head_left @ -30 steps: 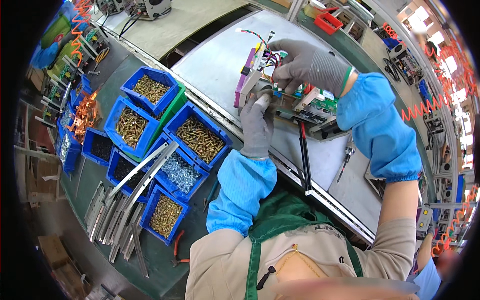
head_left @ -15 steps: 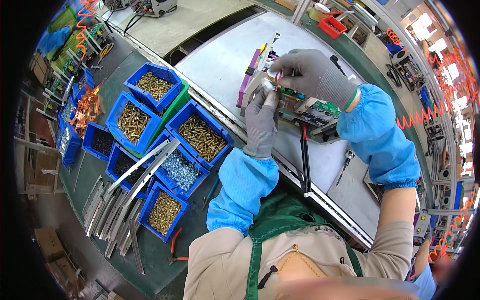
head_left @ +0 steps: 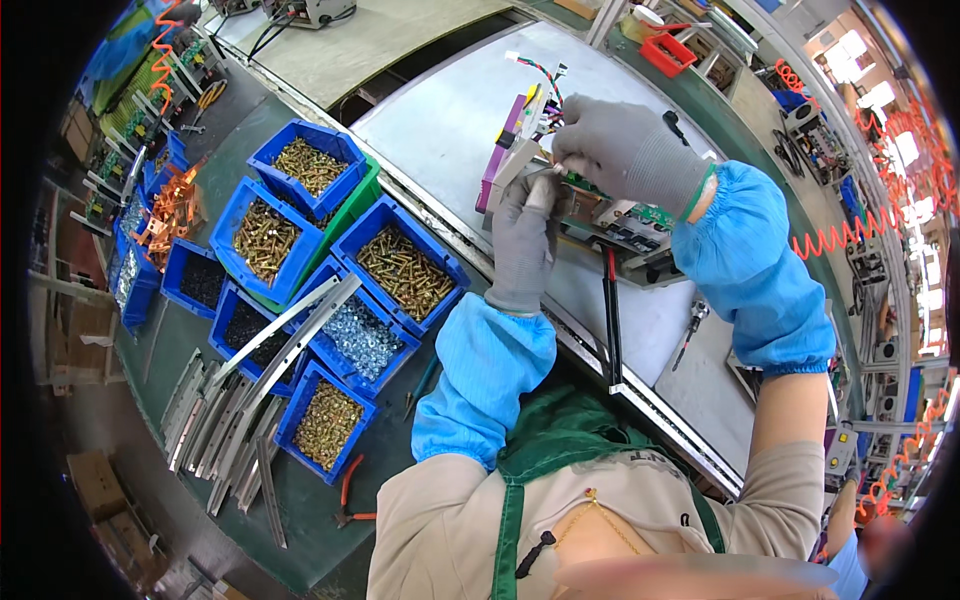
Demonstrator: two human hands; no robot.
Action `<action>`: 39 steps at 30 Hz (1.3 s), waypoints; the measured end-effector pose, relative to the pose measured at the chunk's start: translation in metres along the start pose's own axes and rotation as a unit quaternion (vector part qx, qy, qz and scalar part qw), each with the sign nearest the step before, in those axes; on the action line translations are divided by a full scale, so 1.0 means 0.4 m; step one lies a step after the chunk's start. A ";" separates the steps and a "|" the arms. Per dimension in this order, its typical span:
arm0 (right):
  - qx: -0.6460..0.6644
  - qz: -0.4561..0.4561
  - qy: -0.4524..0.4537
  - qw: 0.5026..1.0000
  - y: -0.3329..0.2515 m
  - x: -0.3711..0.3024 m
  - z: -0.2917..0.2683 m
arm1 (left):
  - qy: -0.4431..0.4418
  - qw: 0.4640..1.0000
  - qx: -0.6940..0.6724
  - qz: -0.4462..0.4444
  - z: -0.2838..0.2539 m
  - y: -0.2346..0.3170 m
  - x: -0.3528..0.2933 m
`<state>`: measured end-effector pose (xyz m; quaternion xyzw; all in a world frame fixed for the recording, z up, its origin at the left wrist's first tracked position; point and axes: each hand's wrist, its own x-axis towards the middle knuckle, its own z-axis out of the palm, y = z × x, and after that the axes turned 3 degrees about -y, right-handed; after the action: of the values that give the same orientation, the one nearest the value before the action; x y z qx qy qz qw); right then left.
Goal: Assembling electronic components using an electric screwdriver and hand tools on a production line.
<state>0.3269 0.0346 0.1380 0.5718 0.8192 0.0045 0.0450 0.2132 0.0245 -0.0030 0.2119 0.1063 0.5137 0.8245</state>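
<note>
An electrical device with a green circuit board (head_left: 650,213), a purple side panel (head_left: 506,150) and a pale plate lies on the light metal work surface (head_left: 440,110). My left hand (head_left: 524,245), in a grey glove, is closed at the device's near left corner; what its fingers hold is hidden. My right hand (head_left: 635,150), also gloved in grey, reaches over the board with fingers pinched close to the left fingertips; their contents cannot be made out. A twisted wire lead (head_left: 540,68) with a white connector sticks up beyond the device.
Left of me, blue bins (head_left: 402,270) hold brass-coloured screws, clear small parts and black pieces. Curved metal strips (head_left: 235,425) and red-handled pliers (head_left: 347,495) lie on the green bench. A black-and-red long-handled tool (head_left: 611,310) leans by the device. Orange coiled hoses (head_left: 850,235) hang at right.
The white connector seen at my left fingertips is out of sight there. A wire lead now stands up beyond the device. My right hand has shifted slightly, its fingers closing in near the left.
</note>
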 end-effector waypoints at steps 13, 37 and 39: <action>-0.150 -0.005 -0.065 0.987 -0.017 0.010 -0.027 | 0.025 0.999 0.019 -0.033 -0.006 -0.002 0.006; 0.022 0.046 0.072 0.996 -0.012 0.003 -0.052 | 0.011 0.994 0.099 -0.038 -0.007 0.010 0.009; 0.138 0.094 0.215 0.962 0.001 0.011 -0.049 | -0.008 0.993 0.115 -0.035 -0.007 0.005 0.011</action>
<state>0.3241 0.0396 0.1573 0.6320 0.7450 0.0183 -0.2127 0.2126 0.0299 -0.0045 0.3055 0.1650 0.4668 0.8133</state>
